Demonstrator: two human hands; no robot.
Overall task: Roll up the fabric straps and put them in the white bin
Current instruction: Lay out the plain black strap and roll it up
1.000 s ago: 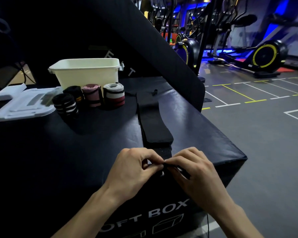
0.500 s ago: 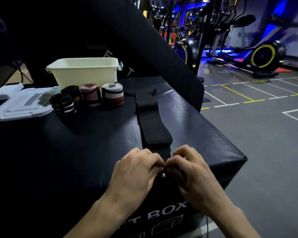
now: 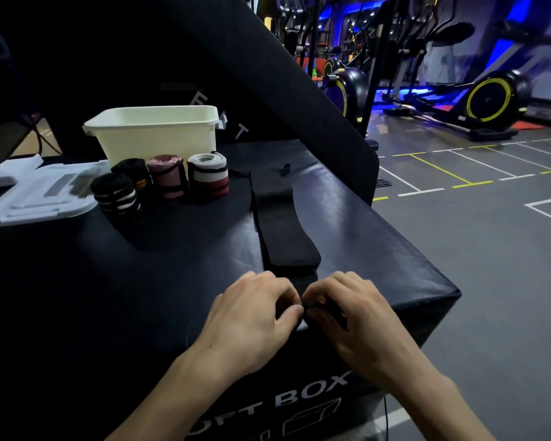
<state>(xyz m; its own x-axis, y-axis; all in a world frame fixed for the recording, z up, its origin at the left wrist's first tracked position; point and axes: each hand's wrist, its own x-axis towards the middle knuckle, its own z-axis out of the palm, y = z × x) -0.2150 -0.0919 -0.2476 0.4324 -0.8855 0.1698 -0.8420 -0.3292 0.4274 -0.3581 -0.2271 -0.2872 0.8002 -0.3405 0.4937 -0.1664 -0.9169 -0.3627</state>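
Both hands have crept forward along the black strap [image 3: 283, 230], curling its near end tighter. Left hand [image 3: 252, 316] and right hand [image 3: 350, 313] pinch that rolled end at 6 o'clock on the black box [image 3: 172, 265]. At 11 o'clock stands the white bin [image 3: 156, 135], with four rolled straps [image 3: 159, 183] just before it beside a white lid [image 3: 35, 198].

left hand [image 3: 252, 316] fingers curled, pinching | right hand [image 3: 352, 316] same, touching
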